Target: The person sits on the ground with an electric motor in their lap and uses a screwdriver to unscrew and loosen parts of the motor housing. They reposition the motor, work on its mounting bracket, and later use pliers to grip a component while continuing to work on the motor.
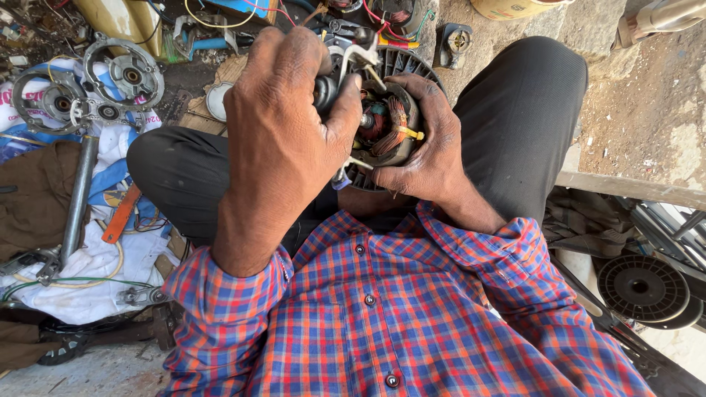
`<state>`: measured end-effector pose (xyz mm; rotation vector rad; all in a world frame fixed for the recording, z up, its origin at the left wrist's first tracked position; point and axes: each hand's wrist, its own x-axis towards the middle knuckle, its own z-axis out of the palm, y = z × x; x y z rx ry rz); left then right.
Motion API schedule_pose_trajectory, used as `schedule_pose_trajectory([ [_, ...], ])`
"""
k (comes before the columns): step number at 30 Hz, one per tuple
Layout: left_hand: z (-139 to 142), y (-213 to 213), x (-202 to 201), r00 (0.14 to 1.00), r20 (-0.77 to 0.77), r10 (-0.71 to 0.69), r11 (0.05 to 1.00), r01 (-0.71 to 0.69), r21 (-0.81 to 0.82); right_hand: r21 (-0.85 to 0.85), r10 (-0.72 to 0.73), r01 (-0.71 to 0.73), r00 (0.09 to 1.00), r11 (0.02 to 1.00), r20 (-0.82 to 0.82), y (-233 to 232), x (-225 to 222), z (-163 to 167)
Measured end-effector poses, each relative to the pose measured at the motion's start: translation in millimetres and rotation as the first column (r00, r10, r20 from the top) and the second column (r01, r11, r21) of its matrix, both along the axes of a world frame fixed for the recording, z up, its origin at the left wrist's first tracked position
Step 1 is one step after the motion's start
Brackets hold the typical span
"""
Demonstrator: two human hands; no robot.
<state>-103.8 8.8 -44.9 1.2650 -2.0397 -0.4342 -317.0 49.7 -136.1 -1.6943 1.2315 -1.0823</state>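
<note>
**Two hands on an open motor, held over the lap**

Two bare hands meet on a small electric motor [386, 125], raised above the crossed legs of a seated person in a plaid shirt [382, 316]. The right hand [430, 143] cups the motor from its far side and underneath, fingers wrapped round the housing; this grip is clamped on the motor and appears to steady it with the open end turned up toward the camera, so that the copper windings [393, 129] and the shaft end lie in view. The left hand [283, 121] comes in from the opposite side with its back to the camera; its fingers are closed together on a dark rounded part [325, 92] at the motor's edge, but what exactly they pinch is hidden behind the knuckles. A bent metal piece [357, 55] juts out just above that grip. Behind the motor, touching it or fixed to it, sits a black ribbed fan disc [408, 66]; which of the two cannot be told.

Holding the work close over the lap probably keeps it near the eyes and lets both wrists brace against the body.

Well to the left-hand side of the grip, on the floor, lie round metal end covers [121, 73], a steel pipe [77, 198] and white cloth [88, 265]. Well apart on the right-hand side lies a black wheel [641, 288].
</note>
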Motion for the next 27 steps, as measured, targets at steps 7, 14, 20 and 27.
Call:
schedule_pose_trajectory([
  [7,4.4,-3.7,1.3,0.998,0.064,0.030,0.999,-0.029,-0.019,-0.004,-0.019,0.018,1.000,1.000,-0.021,0.5,-0.1,2.6],
  [14,10.6,-5.0,1.0,0.996,0.077,0.038,0.991,-0.027,-0.134,-0.041,-0.015,0.014,1.000,0.999,-0.023,-0.1,0.5,3.5],
  [20,6.8,0.3,-2.0,1.000,0.029,0.002,1.000,-0.002,0.025,-0.022,-0.005,0.005,1.000,1.000,-0.003,0.5,1.7,2.3],
  [27,1.8,7.3,-3.2,0.999,0.047,-0.009,1.000,0.008,0.020,-0.066,-0.018,0.014,0.998,0.998,-0.058,-0.4,-0.5,2.8],
])
